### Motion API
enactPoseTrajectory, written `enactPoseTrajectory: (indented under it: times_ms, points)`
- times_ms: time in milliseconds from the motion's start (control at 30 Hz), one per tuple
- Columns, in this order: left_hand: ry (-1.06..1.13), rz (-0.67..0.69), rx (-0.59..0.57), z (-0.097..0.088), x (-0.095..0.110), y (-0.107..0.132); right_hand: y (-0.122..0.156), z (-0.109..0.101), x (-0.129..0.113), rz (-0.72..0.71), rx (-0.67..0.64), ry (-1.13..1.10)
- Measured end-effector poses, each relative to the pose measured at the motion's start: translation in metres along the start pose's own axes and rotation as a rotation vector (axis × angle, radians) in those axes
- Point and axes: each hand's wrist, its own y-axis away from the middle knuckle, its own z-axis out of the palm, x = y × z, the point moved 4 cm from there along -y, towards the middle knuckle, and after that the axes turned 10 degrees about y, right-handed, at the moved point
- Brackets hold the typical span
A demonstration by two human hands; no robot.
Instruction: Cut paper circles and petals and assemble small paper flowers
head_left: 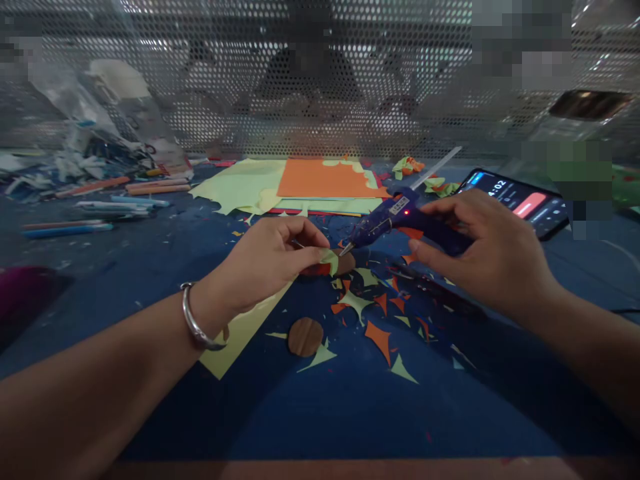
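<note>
Hot glue could well burn the left hand (270,257), because it pinches a small, curled pale-green paper scrap (330,260) right against the nozzle of the blue glue gun (400,215), red lamp lit, which the right hand (480,257) grips over the middle of the blue surface (320,400).

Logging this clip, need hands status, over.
Left hand pinching paper piece. Right hand gripping glue gun, nozzle at the piece. Scraps and wooden disc lie below, nothing between.
</note>
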Motion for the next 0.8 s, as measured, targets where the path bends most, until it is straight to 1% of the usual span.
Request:
enactPoseTrajectory:
  times_ms: [167, 267, 800]
  points:
    - [0.136, -0.098, -0.021, 0.005, -0.002, 0.002, 0.002, -0.006, -0.007, -0.048, 0.019, 0.023]
    - [0.170, -0.133, -0.037, 0.008, -0.002, 0.002, 0.003, -0.007, -0.009, -0.070, 0.019, 0.027]
    - [0.229, -0.162, -0.053, 0.009, -0.004, 0.002, 0.004, -0.015, -0.014, -0.099, 0.046, 0.042]
